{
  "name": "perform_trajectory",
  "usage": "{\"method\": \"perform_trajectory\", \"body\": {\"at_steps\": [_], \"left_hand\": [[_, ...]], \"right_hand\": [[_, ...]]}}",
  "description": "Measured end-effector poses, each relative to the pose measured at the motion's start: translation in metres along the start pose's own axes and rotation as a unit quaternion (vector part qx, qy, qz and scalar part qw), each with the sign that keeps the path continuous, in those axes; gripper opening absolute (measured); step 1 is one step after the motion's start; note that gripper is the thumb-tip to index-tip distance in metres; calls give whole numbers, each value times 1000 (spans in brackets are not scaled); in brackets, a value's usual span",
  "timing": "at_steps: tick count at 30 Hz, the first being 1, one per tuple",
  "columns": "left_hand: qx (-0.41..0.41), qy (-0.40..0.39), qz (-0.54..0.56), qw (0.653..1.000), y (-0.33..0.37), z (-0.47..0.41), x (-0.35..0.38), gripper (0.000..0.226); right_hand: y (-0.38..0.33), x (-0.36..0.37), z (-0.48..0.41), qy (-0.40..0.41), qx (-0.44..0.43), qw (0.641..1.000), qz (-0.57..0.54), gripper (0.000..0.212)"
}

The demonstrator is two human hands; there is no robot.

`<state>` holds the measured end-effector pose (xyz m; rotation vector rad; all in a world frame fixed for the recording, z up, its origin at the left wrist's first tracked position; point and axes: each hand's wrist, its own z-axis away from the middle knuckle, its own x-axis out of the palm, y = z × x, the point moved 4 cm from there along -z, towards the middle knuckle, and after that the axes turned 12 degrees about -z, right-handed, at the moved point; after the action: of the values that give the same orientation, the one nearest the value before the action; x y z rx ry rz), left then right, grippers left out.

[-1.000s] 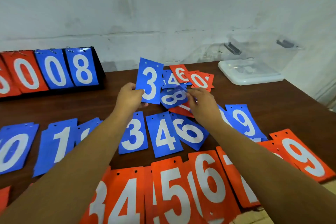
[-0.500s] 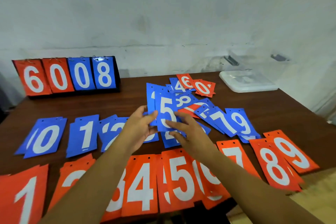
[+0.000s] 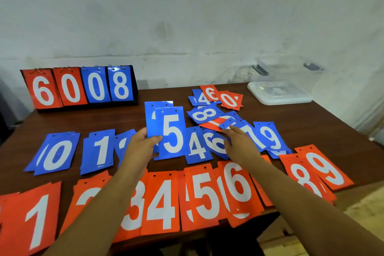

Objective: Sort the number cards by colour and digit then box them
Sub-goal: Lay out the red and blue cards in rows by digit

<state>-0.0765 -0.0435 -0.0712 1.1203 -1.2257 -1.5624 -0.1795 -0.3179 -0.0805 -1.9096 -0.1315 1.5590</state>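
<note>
My left hand (image 3: 143,143) pinches two upright blue cards, a blue 5 (image 3: 171,133) in front and a blue 3 (image 3: 154,114) mostly hidden behind it. My right hand (image 3: 239,143) lies with fingers stretched over the blue 6 (image 3: 216,143), fingertips near a small blue card by the loose pile (image 3: 209,114). A blue row runs across the table: 0 (image 3: 55,155), 1 (image 3: 100,150), 4 (image 3: 196,147), 7 (image 3: 252,135), 9 (image 3: 270,137). An orange row lies along the near edge: 1 (image 3: 35,218), 4 (image 3: 163,201), 5 (image 3: 204,197), 6 (image 3: 236,187), 8 (image 3: 303,178), 9 (image 3: 326,168).
A flip scoreboard (image 3: 81,87) reading 6008 stands at the back left. A clear plastic box (image 3: 288,75) sits with its white lid (image 3: 278,94) at the back right corner. More loose cards, an orange 6 (image 3: 211,93) and orange 0 (image 3: 230,101), lie behind the pile. The brown table (image 3: 324,122) ends at right.
My left hand now holds the blue 5 in front of the blue 3. My right hand left the 5 and reached right, over the blue 6 toward the pile.
</note>
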Motion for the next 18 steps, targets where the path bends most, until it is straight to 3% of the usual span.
{"method": "perform_trajectory", "body": {"at_steps": [4,14,18], "left_hand": [[5,-14,-12,1000,3,0,14,17],[5,-32,-21,999,0,-21,37,15],[12,-31,-32,999,-2,-26,43,15]], "right_hand": [[18,-3,-20,-57,6,997,56,44],[65,-15,-48,-48,75,990,107,55],[59,-25,-44,39,38,995,78,55]]}}
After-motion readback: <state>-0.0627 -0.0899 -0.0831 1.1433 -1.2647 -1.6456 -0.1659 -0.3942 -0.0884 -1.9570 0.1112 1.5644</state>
